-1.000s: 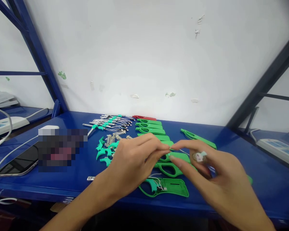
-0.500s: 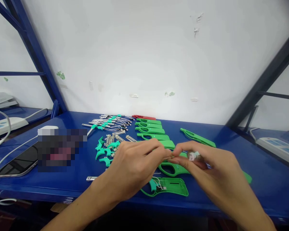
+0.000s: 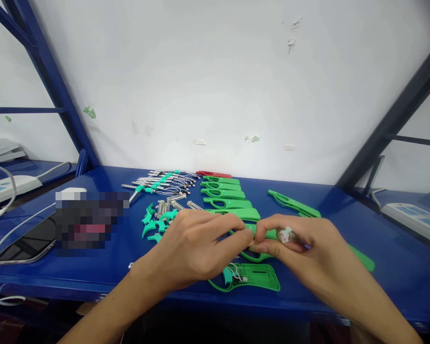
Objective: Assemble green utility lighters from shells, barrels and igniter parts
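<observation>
My left hand (image 3: 204,243) is closed, its thumb and fingers pinched at the tips. My right hand (image 3: 308,243) is also closed, and its fingertips meet those of my left. A small clear part with a whitish end (image 3: 285,234) shows within my right hand's curled fingers. Whatever lies between the touching fingertips is too small and covered to make out. Below them, an open green lighter shell (image 3: 263,277) lies on the blue table (image 3: 347,291), holding a teal trigger (image 3: 228,275) and white wires. More green shells (image 3: 232,204) lie in a column behind my hands, partly hidden.
Loose teal triggers (image 3: 148,228) and clear tanks (image 3: 177,197) lie left of the shells. Metal tubes with wires (image 3: 161,181) are piled behind them. A red shell (image 3: 215,174) tops the column. Another green shell (image 3: 295,204) lies right. A phone (image 3: 30,241) and white cable sit left.
Both hands have shifted slightly, with the joined fingertips now a little lower and to the left. The clear part in my right hand has tilted slightly. The parts on the table have stayed put.
</observation>
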Tool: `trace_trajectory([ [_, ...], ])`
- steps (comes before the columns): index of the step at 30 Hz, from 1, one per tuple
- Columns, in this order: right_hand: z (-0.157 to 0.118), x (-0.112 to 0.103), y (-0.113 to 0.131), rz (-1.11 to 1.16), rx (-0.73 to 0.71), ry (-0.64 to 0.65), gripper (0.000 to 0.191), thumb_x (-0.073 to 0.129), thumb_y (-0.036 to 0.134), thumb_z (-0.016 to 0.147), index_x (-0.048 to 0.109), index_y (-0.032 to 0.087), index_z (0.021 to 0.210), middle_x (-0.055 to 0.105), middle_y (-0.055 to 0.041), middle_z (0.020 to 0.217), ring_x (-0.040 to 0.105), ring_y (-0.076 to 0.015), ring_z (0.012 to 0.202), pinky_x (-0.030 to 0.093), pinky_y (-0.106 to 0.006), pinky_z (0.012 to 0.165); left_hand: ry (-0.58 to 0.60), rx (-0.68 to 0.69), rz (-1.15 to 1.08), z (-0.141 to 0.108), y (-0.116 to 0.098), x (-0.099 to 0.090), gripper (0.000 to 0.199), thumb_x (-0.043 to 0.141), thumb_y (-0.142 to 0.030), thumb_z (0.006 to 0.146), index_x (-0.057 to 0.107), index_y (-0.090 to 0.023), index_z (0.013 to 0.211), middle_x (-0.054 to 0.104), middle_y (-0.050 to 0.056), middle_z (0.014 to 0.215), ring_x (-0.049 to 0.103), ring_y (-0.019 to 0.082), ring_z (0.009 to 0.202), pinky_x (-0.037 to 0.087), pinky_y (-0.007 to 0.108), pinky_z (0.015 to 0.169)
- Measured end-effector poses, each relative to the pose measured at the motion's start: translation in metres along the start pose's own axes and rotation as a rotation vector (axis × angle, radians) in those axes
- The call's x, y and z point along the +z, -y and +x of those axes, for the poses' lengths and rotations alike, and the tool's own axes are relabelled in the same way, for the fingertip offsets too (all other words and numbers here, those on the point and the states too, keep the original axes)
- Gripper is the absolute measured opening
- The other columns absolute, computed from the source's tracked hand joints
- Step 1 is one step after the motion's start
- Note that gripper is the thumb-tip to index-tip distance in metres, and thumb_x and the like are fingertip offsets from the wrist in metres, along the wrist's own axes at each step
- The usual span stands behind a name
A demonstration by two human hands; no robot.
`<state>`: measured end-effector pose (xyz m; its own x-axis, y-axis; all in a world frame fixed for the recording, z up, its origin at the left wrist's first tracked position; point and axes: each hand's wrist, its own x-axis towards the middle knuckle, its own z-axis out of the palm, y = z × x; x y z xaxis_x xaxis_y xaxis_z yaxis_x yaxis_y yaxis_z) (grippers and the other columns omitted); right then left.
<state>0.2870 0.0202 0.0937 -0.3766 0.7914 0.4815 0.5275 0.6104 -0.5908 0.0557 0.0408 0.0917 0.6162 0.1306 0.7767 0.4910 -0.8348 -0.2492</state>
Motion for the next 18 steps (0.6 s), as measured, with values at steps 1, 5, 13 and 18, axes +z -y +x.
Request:
trace_trajectory([
  [1, 0.000, 0.000, 0.000, 0.005, 0.010, 0.020, 0.017, 0.070, 0.015, 0.094, 0.070, 0.026, 0.080, 0.049, 0.0094, 0.058, 0.030, -0.0099, 0.050, 0.024, -0.025, 0.046, 0.005, 0.005, 0.007, 0.000, 0.001, -0.001, 0.022, 0.059, -0.009, 0.104, 0.077, -0.017, 0.094, 0.078, -0.001, 0.085, 0.071, 0.012, 0.061, 0.049, 0.024, 0.053],
  [5, 0.001, -0.001, 0.000, 0.011, 0.052, 0.081, 0.016, 0.068, 0.017, 0.096, 0.069, 0.026, 0.083, 0.049, 0.0094, 0.060, 0.030, -0.0097, 0.052, 0.024, -0.026, 0.048, 0.013, 0.021, 0.009, 0.000, 0.003, -0.003, 0.026, 0.057, -0.008, 0.103, 0.077, -0.017, 0.089, 0.078, -0.001, 0.084, 0.069, 0.012, 0.058, 0.048, 0.025, 0.051],
  [13, 0.000, -0.006, -0.001, 0.022, 0.142, 0.045, 0.020, 0.076, 0.033, 0.093, 0.070, 0.026, 0.076, 0.040, 0.0079, 0.056, 0.030, -0.0105, 0.050, 0.025, -0.026, 0.047, 0.019, 0.013, 0.030, -0.002, 0.008, -0.007, 0.023, 0.061, -0.015, 0.107, 0.077, -0.018, 0.090, 0.078, -0.002, 0.084, 0.063, 0.011, 0.054, 0.044, 0.027, 0.048],
  [18, 0.001, -0.012, -0.011, 0.094, 0.279, -0.248, 0.029, 0.086, 0.051, 0.081, 0.075, 0.025, 0.075, 0.024, 0.0084, 0.056, 0.021, -0.0111, 0.051, 0.021, -0.028, 0.046, 0.017, -0.088, -0.039, -0.007, 0.018, -0.009, 0.012, 0.070, -0.025, 0.106, 0.076, -0.021, 0.096, 0.077, -0.006, 0.086, 0.067, 0.007, 0.061, 0.045, 0.024, 0.054],
])
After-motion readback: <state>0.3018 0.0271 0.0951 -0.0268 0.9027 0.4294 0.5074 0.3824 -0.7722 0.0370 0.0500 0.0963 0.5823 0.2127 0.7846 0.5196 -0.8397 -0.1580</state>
